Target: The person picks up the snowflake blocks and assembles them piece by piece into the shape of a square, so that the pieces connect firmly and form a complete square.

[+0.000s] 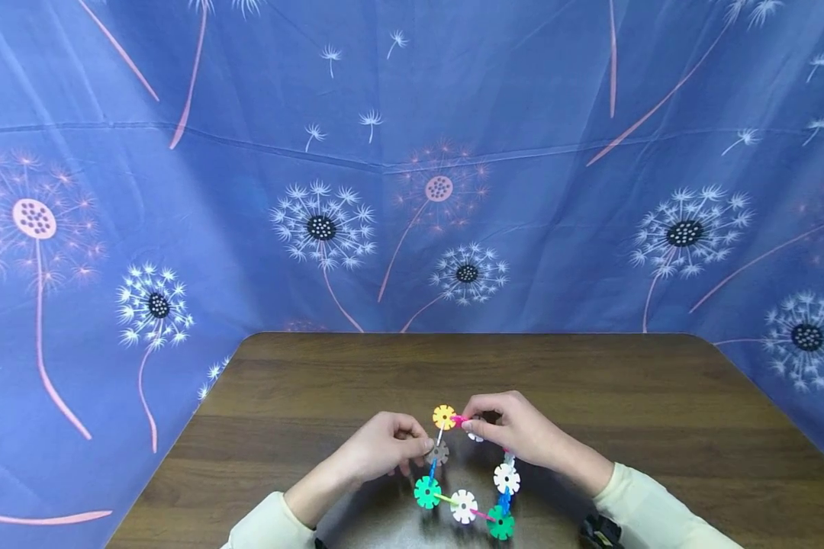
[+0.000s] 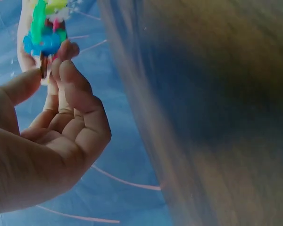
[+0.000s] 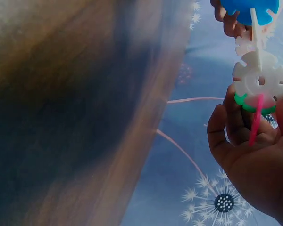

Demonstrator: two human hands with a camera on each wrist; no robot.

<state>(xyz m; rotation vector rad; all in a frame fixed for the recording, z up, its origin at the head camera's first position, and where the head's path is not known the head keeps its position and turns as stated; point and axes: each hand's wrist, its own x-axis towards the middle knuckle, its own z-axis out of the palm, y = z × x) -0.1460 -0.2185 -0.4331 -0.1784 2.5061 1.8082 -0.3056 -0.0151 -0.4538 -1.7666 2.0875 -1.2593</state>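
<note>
Several notched plastic snowflake discs, slotted edge to edge, form a ring held up over the table. My left hand [image 1: 384, 446] pinches a brownish-grey disc [image 1: 439, 453] on the ring's left side; its thin edge shows between thumb and fingers in the left wrist view. At the upper right, my right hand [image 1: 518, 428] grips the ring near a pink disc [image 1: 458, 421], its fingers partly hiding a white disc. Between the hands is a yellow disc [image 1: 444, 417]. Along the bottom hang a green disc [image 1: 427, 492], a white disc [image 1: 463, 506] and another green disc [image 1: 500, 523].
The brown wooden table [image 1: 302, 374] lies beneath both hands. Behind it hangs a blue cloth [image 1: 556, 252] printed with dandelions. A dark object [image 1: 600, 530] sits by the right sleeve at the bottom edge.
</note>
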